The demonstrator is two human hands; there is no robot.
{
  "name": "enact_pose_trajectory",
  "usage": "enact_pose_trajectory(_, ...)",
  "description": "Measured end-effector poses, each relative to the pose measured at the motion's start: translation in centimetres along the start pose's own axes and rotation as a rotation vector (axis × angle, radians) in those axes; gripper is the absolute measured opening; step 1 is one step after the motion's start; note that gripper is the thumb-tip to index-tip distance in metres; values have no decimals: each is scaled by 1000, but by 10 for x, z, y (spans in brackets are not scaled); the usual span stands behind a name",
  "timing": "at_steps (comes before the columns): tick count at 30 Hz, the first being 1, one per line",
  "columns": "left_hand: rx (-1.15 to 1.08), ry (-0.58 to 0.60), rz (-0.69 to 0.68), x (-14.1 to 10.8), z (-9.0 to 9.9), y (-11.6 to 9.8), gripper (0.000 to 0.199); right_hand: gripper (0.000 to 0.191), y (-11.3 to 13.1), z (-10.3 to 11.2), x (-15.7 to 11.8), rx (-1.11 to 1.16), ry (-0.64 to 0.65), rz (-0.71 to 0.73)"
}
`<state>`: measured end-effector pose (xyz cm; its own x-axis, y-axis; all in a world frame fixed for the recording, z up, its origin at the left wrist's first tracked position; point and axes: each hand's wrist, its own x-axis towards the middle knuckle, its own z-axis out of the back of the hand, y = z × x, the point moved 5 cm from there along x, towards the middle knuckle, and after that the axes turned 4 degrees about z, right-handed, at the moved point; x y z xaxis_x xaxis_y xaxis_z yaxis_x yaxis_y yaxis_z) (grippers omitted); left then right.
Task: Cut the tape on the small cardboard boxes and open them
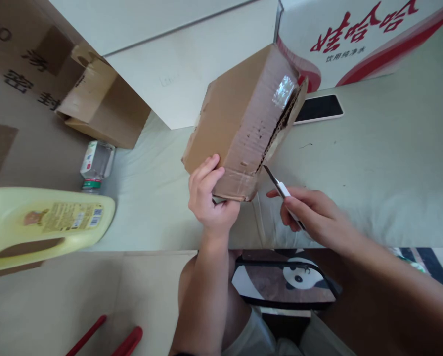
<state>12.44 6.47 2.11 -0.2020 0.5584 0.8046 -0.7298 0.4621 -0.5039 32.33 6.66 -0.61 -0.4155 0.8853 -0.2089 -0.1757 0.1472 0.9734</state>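
Observation:
My left hand (214,200) grips the near corner of a brown cardboard box (231,113), thumb and fingers on different faces. The box is held tilted, its taped side facing right. Along that side's right edge a flap gapes, showing a dark slit with ragged corrugated edges. My right hand (310,212) is closed around a white-handled utility knife (281,188). Its blade points up and left, with the tip at or very close to the lower end of the slit; I cannot tell whether it touches. What is inside the box is hidden.
A phone (320,108) lies behind the box, near a white-and-red carton (355,44). At left stand a yellow jug (51,222), a clear bottle (97,163), and a small open carton (106,101) against a large one. White boxes (192,59) stand behind. Below is a panda-print item (281,282).

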Motion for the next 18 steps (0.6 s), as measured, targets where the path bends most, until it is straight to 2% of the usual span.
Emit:
enact_pose_trajectory(5,-30,22,-12,0,-1,-1,42,48,0,-10,-3,193,160,-70)
enact_pose_trajectory(12,-9,37,-48,0,-2,-6,42,50,0,-15,-3,219,102,-169)
enact_pose_trajectory(18,-8,30,-53,2,-3,-9,42,52,-3,-12,-3,181,76,-166)
